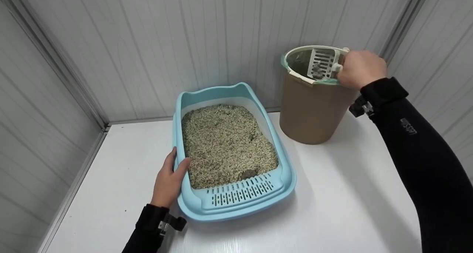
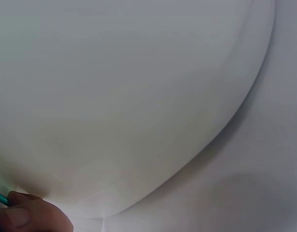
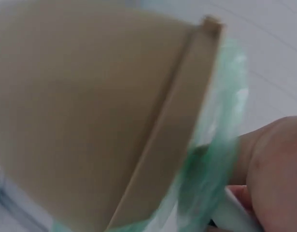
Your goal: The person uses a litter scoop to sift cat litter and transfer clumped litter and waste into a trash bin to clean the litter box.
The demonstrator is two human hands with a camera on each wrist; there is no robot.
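My left hand (image 1: pixel 168 186) grips the left rim of a light-blue litter box (image 1: pixel 236 208), thumb over the edge. Grainy tan litter (image 1: pixel 221 138) fills the box, with a dark clump (image 1: pixel 248 174) near the slotted front ledge. In the left wrist view, a fingertip (image 2: pixel 35 217) shows beside the pale box underside or wall (image 2: pixel 138 96). My right hand (image 1: pixel 364 70) holds a white slotted litter scoop (image 1: pixel 337 57) by its handle at the mouth of a brown bin (image 1: pixel 312 108). Grey clumps (image 1: pixel 317 71) are on the tilted scoop.
A green plastic bag (image 3: pixel 230 96) lines the bin and folds over its rim, under a cream ring (image 1: pixel 301 77). White panelled walls (image 1: pixel 147 49) rise behind and on both sides. Box and bin stand on a white surface (image 1: pixel 111 171), the bin to the box's right.
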